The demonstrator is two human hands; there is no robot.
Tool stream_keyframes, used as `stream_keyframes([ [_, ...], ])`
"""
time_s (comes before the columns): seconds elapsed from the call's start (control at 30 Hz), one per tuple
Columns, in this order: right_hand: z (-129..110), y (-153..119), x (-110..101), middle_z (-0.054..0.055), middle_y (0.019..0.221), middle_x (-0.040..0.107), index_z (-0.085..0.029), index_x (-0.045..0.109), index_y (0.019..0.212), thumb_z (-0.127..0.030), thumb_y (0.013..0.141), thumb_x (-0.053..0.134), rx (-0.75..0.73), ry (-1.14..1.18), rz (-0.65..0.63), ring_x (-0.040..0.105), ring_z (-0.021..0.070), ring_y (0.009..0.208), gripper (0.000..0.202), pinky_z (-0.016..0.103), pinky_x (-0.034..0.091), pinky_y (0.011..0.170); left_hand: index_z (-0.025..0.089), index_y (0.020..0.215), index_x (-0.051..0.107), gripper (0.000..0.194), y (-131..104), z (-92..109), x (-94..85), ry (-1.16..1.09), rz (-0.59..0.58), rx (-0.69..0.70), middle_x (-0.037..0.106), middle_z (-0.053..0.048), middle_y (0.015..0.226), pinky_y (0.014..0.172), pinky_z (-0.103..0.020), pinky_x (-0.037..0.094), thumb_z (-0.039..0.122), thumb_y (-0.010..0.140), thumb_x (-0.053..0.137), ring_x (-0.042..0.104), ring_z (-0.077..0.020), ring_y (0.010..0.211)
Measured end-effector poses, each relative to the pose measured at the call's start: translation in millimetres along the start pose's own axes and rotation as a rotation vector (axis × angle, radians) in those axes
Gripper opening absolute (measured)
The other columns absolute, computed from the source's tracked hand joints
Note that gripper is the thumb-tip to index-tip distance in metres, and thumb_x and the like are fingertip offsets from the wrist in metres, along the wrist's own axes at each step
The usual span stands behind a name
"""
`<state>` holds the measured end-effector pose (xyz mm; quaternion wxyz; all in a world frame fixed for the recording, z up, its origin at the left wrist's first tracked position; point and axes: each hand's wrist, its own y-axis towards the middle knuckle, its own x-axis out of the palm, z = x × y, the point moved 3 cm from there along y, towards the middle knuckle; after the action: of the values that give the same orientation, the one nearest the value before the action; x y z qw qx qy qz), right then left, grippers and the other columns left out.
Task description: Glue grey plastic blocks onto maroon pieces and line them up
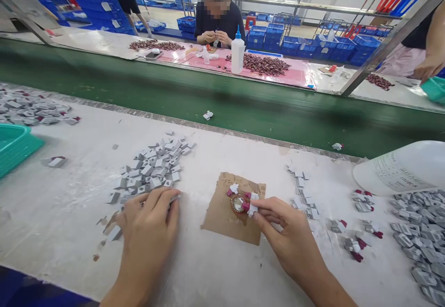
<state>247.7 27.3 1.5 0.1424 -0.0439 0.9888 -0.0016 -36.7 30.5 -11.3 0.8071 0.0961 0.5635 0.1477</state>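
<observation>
Between thumb and fingers, my right hand (pixel 281 226) pinches a small white-and-magenta plastic part (pixel 252 204). It is held over a round dish (pixel 238 203) on a piece of brown cardboard (pixel 229 230). Another white-and-magenta piece (pixel 232 189) lies on the cardboard beside the dish. My left hand (pixel 151 223) rests at the near edge of a pile of small grey plastic blocks (pixel 153 165). Its fingers are curled around a small grey piece (pixel 174 197), mostly hidden by them.
A green conveyor belt (pixel 139 93) runs beyond the table. At right lie a white bottle (pixel 399 168) and a grey parts pile (pixel 420 237); at left is a green basket (pixel 17 147). A co-worker (pixel 219 19) sits opposite, near an upright glue bottle (pixel 238 54).
</observation>
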Motion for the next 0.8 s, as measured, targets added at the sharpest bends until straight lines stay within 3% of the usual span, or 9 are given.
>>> stream_keyframes([
  [0.13, 1, 0, 2, 0.005, 0.105, 0.086, -0.029, 0.087, 0.113, -0.029, 0.099, 0.068, -0.003, 0.004, 0.008, 0.085, 0.0258, 0.097, 0.023, 0.041, 0.075, 0.087, 0.027, 0.103, 0.072, 0.023, 1, 9, -4.5, -0.026, 0.04, 0.108, 0.081, -0.011, 0.108, 0.104, -0.063, 0.046, 0.032, 0.106, 0.05, 0.067, -0.0422, 0.113],
  [0.23, 0, -1, 3, 0.005, 0.103, 0.086, -0.029, 0.087, 0.111, -0.028, 0.099, 0.068, -0.013, 0.014, 0.017, 0.085, 0.0261, 0.096, 0.023, 0.041, 0.075, 0.086, 0.029, 0.111, 0.071, 0.017, -6, 16, -9.5, -0.233, -0.025, 0.11, 0.076, -0.008, 0.112, 0.095, -0.048, 0.055, 0.033, 0.104, 0.057, 0.073, -0.0331, 0.107],
  [0.33, -1, 0, 3, 0.005, 0.103, 0.086, -0.03, 0.087, 0.112, -0.027, 0.099, 0.068, -0.016, 0.017, 0.025, 0.085, 0.0267, 0.096, 0.023, 0.042, 0.075, 0.086, 0.032, 0.112, 0.072, 0.016, -15, 20, -12.5, -0.416, -0.107, -0.034, 0.076, -0.003, 0.109, 0.081, -0.036, 0.06, 0.039, 0.098, 0.068, 0.076, -0.0243, 0.09],
  [0.5, -3, 1, 2, 0.005, 0.1, 0.087, -0.03, 0.087, 0.109, -0.028, 0.098, 0.07, -0.014, 0.022, 0.024, 0.085, 0.0274, 0.093, 0.021, 0.043, 0.075, 0.085, 0.029, 0.104, 0.079, 0.029, -20, 20, -8.5, -0.587, -0.201, -0.313, 0.07, 0.001, 0.075, 0.064, -0.03, 0.06, 0.053, 0.088, 0.079, 0.068, -0.0206, 0.067],
  [0.6, -3, 2, 3, 0.005, 0.099, 0.086, -0.029, 0.087, 0.109, -0.027, 0.098, 0.069, -0.023, 0.024, 0.016, 0.085, 0.0264, 0.091, 0.021, 0.043, 0.075, 0.085, 0.029, 0.101, 0.083, 0.031, -18, 22, -4.7, -0.653, -0.267, -0.352, 0.077, -0.002, 0.083, 0.068, -0.031, 0.064, 0.056, 0.086, 0.082, 0.074, -0.0231, 0.074],
  [0.7, -2, 2, 3, 0.005, 0.1, 0.086, -0.028, 0.087, 0.11, -0.026, 0.098, 0.068, -0.03, 0.038, 0.019, 0.085, 0.0246, 0.09, 0.022, 0.041, 0.075, 0.085, 0.031, 0.101, 0.084, 0.029, -17, 28, -6.3, -0.698, -0.236, -0.376, 0.084, -0.005, 0.104, 0.082, -0.035, 0.067, 0.056, 0.086, 0.081, 0.08, -0.0283, 0.096],
  [0.8, -2, 1, 3, 0.005, 0.101, 0.086, -0.028, 0.087, 0.11, -0.026, 0.097, 0.069, -0.021, 0.05, 0.019, 0.084, 0.024, 0.091, 0.022, 0.04, 0.074, 0.086, 0.032, 0.11, 0.081, 0.033, -18, 35, -8.9, -0.825, -0.188, -0.475, 0.086, -0.006, 0.108, 0.087, -0.037, 0.069, 0.056, 0.087, 0.083, 0.082, -0.0298, 0.102],
])
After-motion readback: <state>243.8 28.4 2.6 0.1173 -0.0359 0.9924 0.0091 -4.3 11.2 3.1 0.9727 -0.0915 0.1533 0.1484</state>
